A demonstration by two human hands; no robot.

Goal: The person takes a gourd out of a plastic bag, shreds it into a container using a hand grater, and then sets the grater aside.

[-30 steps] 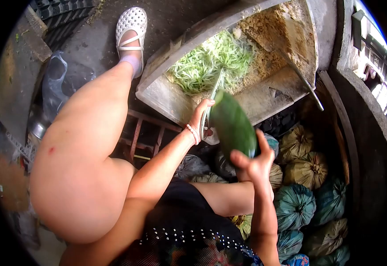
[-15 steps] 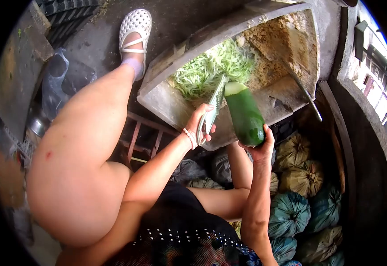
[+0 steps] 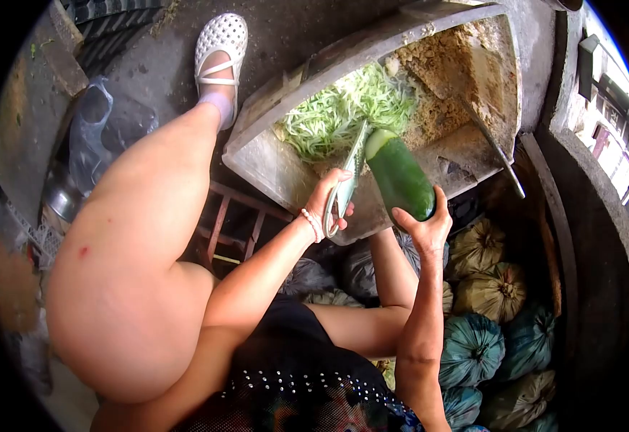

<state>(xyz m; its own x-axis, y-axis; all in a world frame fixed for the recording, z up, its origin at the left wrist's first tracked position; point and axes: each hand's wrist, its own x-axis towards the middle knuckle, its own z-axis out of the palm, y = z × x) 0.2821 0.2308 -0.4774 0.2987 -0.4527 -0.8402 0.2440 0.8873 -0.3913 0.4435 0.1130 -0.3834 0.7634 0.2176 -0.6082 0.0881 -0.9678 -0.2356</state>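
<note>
Shredding, seemingly, with clasping fingers, you held a flat pale grater (image 3: 354,167) (left hand (image 3: 324,191)) and a cylindrical green gourd (image 3: 401,176) (right hand (image 3: 431,230)), firm contact likely being needed next.

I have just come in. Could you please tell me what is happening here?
One person's left hand holds a grater, and the right hand grips a green vegetable by its lower end. The vegetable's pale cut end is close beside the grater; whether they touch is hard to tell. A pile of pale green shreds lies in a tub, next to some crumbly brown stuff.
</note>
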